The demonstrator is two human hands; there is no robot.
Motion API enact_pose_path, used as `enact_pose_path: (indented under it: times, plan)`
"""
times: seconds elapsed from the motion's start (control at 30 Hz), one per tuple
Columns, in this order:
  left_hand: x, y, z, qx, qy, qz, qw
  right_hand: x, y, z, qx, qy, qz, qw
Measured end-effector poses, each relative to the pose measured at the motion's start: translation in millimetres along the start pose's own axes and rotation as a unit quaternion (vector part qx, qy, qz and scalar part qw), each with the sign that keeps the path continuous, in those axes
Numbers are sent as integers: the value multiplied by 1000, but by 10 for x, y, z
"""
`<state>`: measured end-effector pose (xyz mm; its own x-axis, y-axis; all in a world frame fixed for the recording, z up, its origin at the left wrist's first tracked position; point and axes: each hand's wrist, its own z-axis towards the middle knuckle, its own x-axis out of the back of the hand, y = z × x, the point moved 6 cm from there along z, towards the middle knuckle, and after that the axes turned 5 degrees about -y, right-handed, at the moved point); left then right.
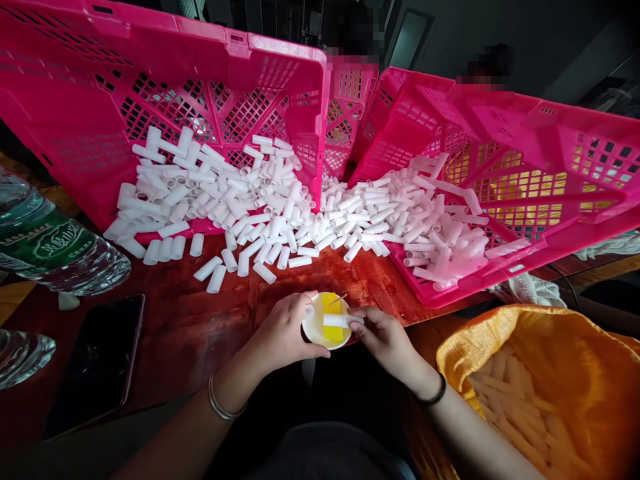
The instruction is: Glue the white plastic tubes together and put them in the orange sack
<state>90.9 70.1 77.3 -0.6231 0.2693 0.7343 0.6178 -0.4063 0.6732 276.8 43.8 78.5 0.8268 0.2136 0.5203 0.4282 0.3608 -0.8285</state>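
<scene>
Near the table's front edge, my left hand [283,337] curls around a small round white bowl [316,338]. A white tube end [309,311] shows by its fingers; I cannot tell whether the fingers grip it. Inside the bowl lies a flat yellow piece [332,335], and a thin brown stick [339,299] crosses the far part of it. My right hand [387,341] pinches a short white tube [333,320] at its right end. That tube lies level across the bowl, over the yellow piece.
Pink crates tipped on their sides, one left [280,50] and one right [515,110], spill white tubes [260,220] onto the red-brown table [200,340]. A water bottle [55,240] and a phone [97,360] are left. An orange cloth sack [595,380] holding tubes stands right.
</scene>
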Motion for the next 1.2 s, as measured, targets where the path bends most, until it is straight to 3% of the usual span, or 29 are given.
enact_pose_path:
  times: [0.13,0.27,0.33,0.47,0.53,0.63,0.7,0.8,0.9,1.0,1.1,1.2]
  plan:
    - [-5,-1,-7,-18,4,2,1000,-8,-122,-50,91,12,-84,992]
    - [-11,-7,-8,-15,4,3,1000,-3,4,-66,10,17,-11,1000]
    - [-16,-5,0,-16,-4,8,1000,4,33,-82,2,18,-29,999]
    - [29,5,5,-34,-6,28,999,-28,-110,-148,167,2,-159,973]
    - [107,17,-16,-54,11,44,997,-18,-140,-161,191,26,-150,970]
    - [235,31,-67,-57,18,58,997,80,-146,-117,120,118,-25,985]
    - [295,83,-104,-65,5,73,995,117,-202,-75,79,146,57,984]
    - [359,262,-160,-117,7,136,984,123,-358,8,45,104,111,987]
    - [342,467,-190,-136,5,219,966,97,-475,46,-1,55,93,994]
    - [199,698,-210,-103,-66,195,973,56,-635,-17,20,87,-14,996]
    - [-12,930,-304,-56,-200,24,978,62,-856,-239,89,125,-127,980]
    - [-18,1022,-422,-63,-262,-80,960,339,-999,-604,101,99,-175,974]
